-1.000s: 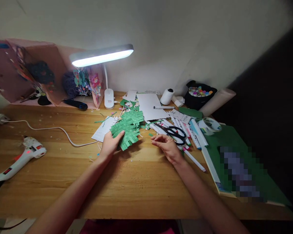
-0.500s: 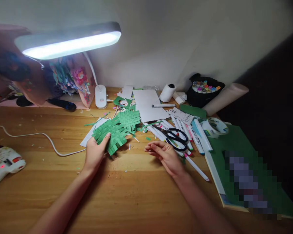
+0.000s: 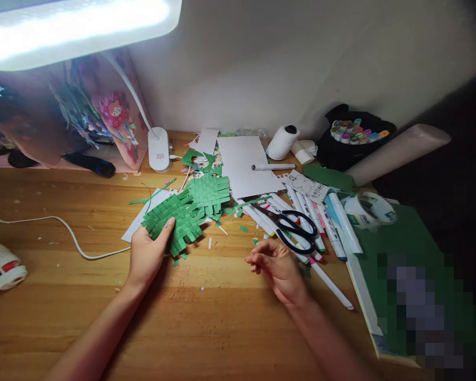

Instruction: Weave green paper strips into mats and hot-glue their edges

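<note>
My left hand grips a woven green paper mat, thumb on top and fingers underneath. The mat is made of interlaced strips with uneven ends. Just behind it lies a second woven green paper piece, which it partly overlaps in view. My right hand is held over the table to the right, its thumb and fingertips pressed together. Whatever is between those fingertips, if anything, is too small to make out. Black-handled scissors rest on a pile of markers close behind the right hand.
A lit lamp hangs at upper left. A glue gun lies at the left edge, near a white cable. Behind are white paper and a thread spool. Tape rolls sit on a green board.
The view has shifted closer. Small green scraps now show on the table below the mat and near my right hand. My right fingers are more curled; my left hand still holds the mat.
</note>
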{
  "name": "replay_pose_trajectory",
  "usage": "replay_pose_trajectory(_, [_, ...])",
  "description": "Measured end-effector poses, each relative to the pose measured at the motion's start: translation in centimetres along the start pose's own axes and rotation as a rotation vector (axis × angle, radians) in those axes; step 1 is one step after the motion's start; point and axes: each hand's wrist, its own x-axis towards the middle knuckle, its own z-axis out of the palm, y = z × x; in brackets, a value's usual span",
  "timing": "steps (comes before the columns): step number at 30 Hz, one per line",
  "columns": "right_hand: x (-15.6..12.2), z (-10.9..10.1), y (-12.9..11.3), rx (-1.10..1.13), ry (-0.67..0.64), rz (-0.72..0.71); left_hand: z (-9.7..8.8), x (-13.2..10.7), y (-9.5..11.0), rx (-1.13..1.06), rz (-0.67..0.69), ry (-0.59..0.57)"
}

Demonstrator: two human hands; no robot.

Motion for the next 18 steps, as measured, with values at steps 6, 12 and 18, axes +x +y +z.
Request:
replay_pose_trajectory(6, [-0.5, 0.2, -0.1, -0.042, -0.068, -0.025, 0.4, -0.3, -0.5, 0.011, 0.065, -0.021])
replay_pose_trajectory(12, [-0.7, 0.4, -0.1, -0.175, -0.110, -0.057, 0.9, -1.1, -0.3, 0.032, 0.095, -0.098])
replay_pose_trajectory(18, [-0.8, 0.4, -0.3, -0.199, -0.078, -0.126, 1.1, -1.3, -0.5, 0.031, 0.143, -0.106])
